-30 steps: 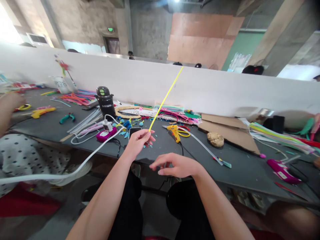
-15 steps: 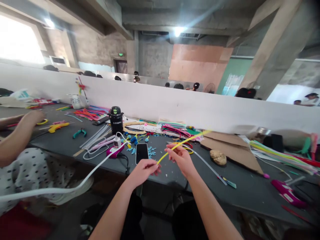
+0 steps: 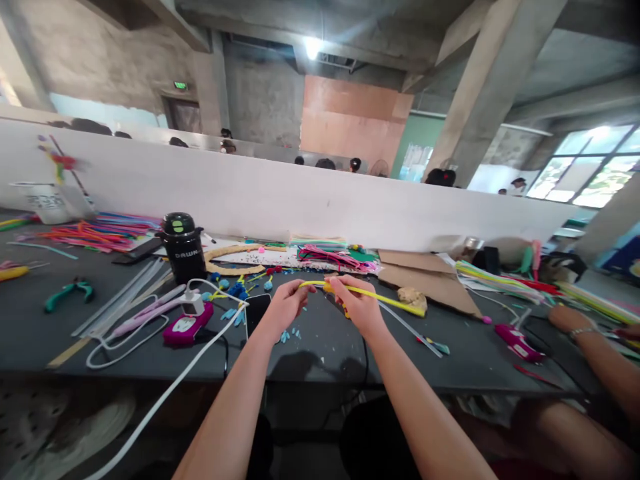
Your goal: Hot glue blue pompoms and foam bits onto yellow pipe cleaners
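Observation:
A yellow pipe cleaner [image 3: 395, 301] stretches between my hands above the table, with its longer end reaching out to the right. My left hand [image 3: 285, 308] pinches it near the left end, where it bends slightly. My right hand [image 3: 357, 300] is closed round it a short way along, thumb on top. Behind my right fingers some small yellow and red parts show, mostly hidden, and I cannot tell what they belong to. Below my left hand a phone [image 3: 257, 313] lies partly covered by my wrist, with blue scraps [image 3: 290, 335] beside it.
To the left stand a black bottle [image 3: 184, 250], a purple power socket [image 3: 187, 327] with a white cable, and green pliers [image 3: 70, 293]. Cardboard [image 3: 425, 280], a light brown lump [image 3: 413, 300] and pipe cleaner bundles [image 3: 493, 280] lie right. Another person's hand [image 3: 573, 320] is at far right.
The view has turned right. My hands have risen and moved forward over the table. The pipe cleaner's free end has swung from pointing up and away to pointing right and slightly down.

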A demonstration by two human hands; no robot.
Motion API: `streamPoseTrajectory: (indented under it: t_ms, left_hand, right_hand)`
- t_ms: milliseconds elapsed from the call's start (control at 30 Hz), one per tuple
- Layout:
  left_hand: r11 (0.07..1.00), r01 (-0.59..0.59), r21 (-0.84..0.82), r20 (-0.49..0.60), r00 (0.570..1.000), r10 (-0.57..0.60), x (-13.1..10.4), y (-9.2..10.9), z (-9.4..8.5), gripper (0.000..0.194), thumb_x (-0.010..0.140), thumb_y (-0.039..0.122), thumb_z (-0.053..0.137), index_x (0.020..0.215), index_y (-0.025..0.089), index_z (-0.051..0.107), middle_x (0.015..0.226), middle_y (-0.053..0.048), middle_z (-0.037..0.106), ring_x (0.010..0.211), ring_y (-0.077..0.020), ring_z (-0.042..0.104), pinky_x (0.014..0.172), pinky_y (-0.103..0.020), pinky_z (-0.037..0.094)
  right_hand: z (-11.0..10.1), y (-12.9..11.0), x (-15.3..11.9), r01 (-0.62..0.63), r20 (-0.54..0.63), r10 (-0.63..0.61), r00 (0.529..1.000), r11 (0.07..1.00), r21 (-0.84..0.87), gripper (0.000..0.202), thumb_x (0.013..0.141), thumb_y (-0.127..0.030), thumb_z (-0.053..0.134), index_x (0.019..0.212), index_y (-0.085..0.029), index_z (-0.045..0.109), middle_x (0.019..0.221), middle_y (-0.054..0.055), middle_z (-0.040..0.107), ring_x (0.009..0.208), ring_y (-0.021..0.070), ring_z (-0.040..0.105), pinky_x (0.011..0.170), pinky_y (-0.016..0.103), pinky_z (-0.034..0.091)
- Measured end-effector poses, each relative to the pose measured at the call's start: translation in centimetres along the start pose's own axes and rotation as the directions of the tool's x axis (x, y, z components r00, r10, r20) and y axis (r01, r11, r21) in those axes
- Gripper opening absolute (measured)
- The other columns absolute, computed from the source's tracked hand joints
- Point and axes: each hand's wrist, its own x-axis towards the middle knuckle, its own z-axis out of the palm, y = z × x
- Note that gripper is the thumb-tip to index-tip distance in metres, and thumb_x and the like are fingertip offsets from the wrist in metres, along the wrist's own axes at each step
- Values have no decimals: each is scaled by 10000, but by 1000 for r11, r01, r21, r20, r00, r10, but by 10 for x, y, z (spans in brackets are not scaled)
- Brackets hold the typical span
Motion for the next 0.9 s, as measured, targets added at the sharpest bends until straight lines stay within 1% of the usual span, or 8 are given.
streamPoseTrajectory:
  t_ms: [100,200,300,367,467,633,767,900]
  left_hand:
    - [991,25,-135,-90,995,-37,7,-19,4,299,752,447,637,791,158,575,518,101,244,391,-39,181,391,-187,108]
    - [974,12,-227,-128,991,-43,6,-26,11,292,740,442,622,786,161,557,542,101,202,399,-39,147,391,-194,90]
    - [962,-15,-271,-145,989,-26,-2,-22,16,337,773,492,576,816,158,569,545,94,242,400,-40,157,393,-193,116]
    - [962,-37,-271,-169,986,-10,-9,-16,16,379,800,530,568,815,152,579,545,85,283,403,-41,193,394,-191,130]
    - [967,-93,-236,-216,976,41,-21,-9,12,378,803,529,622,797,152,604,533,81,304,411,-38,231,403,-186,145]
    - [983,-74,-167,-176,983,45,-27,-6,8,371,743,486,734,692,131,638,530,43,431,455,-50,351,432,-188,206]
    - [980,-68,-186,-140,989,43,-20,-9,12,393,749,460,736,598,130,585,571,24,490,512,-63,412,480,-188,280]
    - [964,-18,-267,-86,996,-5,-12,-10,14,348,742,435,737,635,126,621,657,-1,565,572,-87,499,521,-199,358]
  right_hand:
    - [-10,11,-11,-15,-36,16,999,1000,23,338,862,-468,621,940,-171,760,677,32,657,601,144,587,566,265,499]
    - [-13,20,-20,-5,-79,8,997,1000,28,333,866,-458,620,972,-169,746,778,57,701,669,157,624,618,282,528]
    - [-10,25,-26,4,-83,-3,997,1000,5,303,862,-432,637,1011,-188,738,848,66,721,708,165,642,641,288,535]
    - [-8,26,-30,10,-49,-10,999,1000,-12,264,852,-418,654,961,-196,744,876,68,724,741,176,652,651,291,534]
    - [-6,23,-38,11,11,-11,1000,1000,-19,217,829,-400,688,913,-204,731,912,66,723,786,190,660,686,301,540]
    - [0,19,-43,-2,84,0,996,1000,21,212,859,-376,661,1004,-222,680,949,59,726,808,183,668,706,302,544]
    - [2,21,-35,72,95,-78,992,995,69,310,925,-378,562,1187,-244,662,970,59,714,771,164,639,668,298,531]
    - [-5,23,-32,134,96,-134,986,991,2,270,929,-354,553,1114,-250,721,951,55,708,761,162,619,636,288,514]
